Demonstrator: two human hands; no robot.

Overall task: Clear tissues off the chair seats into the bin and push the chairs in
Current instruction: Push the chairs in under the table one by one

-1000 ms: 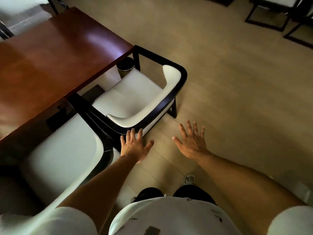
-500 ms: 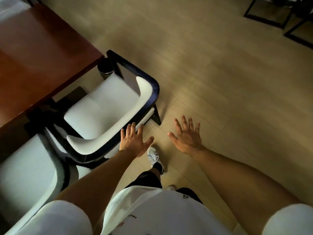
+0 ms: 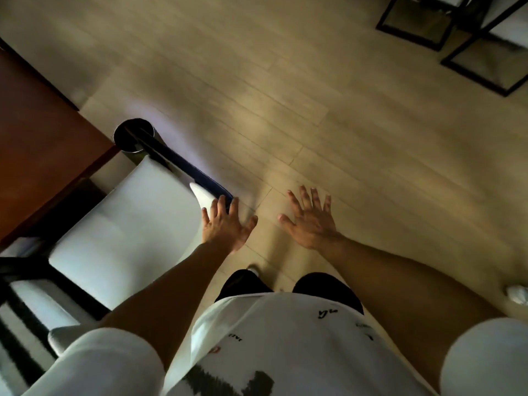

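Observation:
A white-cushioned chair with a dark frame stands at the left, its seat tucked partly under the reddish-brown table. I see no tissue on the visible part of its seat. My left hand hovers over the chair's back corner with fingers spread and holds nothing. My right hand is held out over the floor, fingers spread, also holding nothing. A small round dark bin stands on the floor by the table corner, beyond the chair. A crumpled white tissue lies on the floor at the far right.
A second white chair sits at the lower left beside the first. Dark-framed chairs stand at the top right. Pale wood flooring spreads across the middle and right.
The view has swung right and forward along the table; the chairs slid to the left of the frame. Both hands stay open and spread, the left now over the chair's back corner.

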